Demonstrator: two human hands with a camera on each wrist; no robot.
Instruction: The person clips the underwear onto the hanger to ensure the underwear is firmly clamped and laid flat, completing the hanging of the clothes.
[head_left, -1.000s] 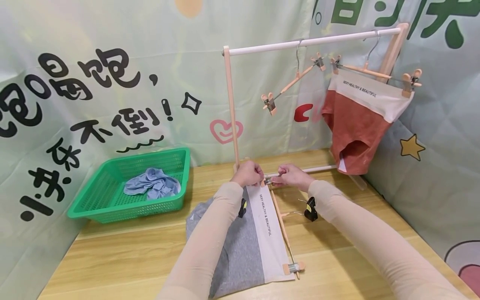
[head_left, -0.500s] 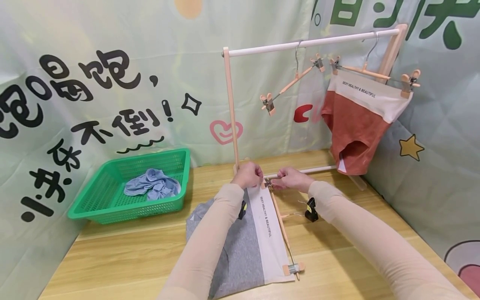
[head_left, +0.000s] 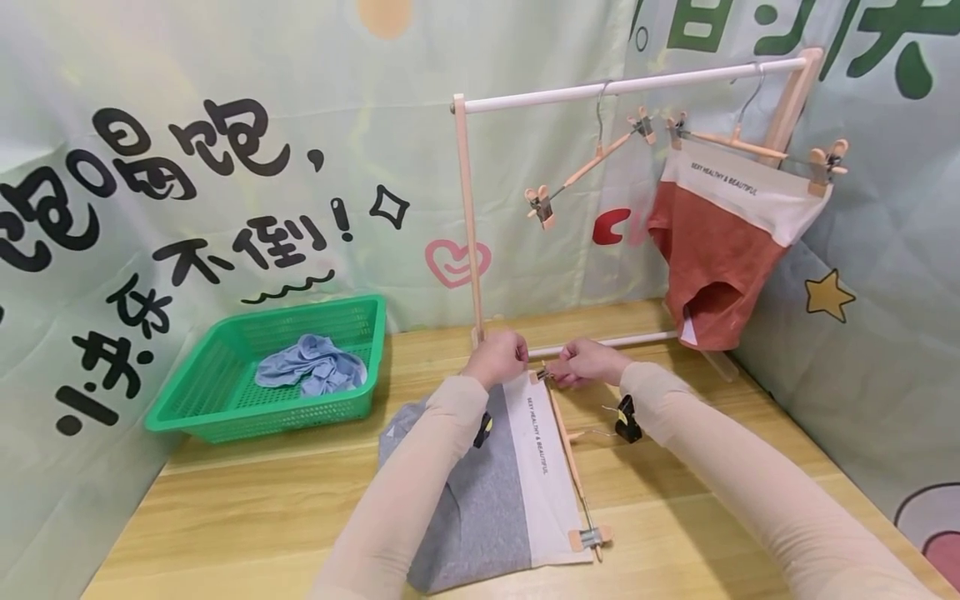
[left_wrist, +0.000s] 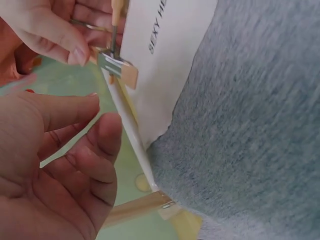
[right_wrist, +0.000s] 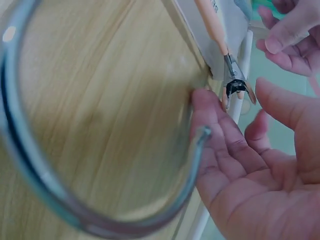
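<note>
Grey briefs (head_left: 480, 492) lie on the table, their white waistband (head_left: 543, 467) along a clip hanger (head_left: 567, 454). The near clip (head_left: 591, 537) grips one waistband end. At the far end, my right hand (head_left: 588, 362) has the other clip (right_wrist: 235, 90) between thumb and fingers, the thumb tip at one handle. This clip's pad lies over the white fabric in the left wrist view. My left hand (head_left: 498, 358) is beside the far corner, its fingers (left_wrist: 105, 132) loosely bent with nothing between them. The hanger's metal hook (right_wrist: 37, 175) looms large in the right wrist view.
A small rack (head_left: 465, 217) with a white top bar stands behind. From it hang a bare clip hanger (head_left: 596, 162) and red-brown briefs (head_left: 723, 242) on another hanger. A green basket (head_left: 277, 417) at the left holds a crumpled blue cloth (head_left: 311, 367).
My left fingers have come off the waistband corner and drawn slightly away from the clip. My right hand stays at the far clip. The head view has shifted slightly.
</note>
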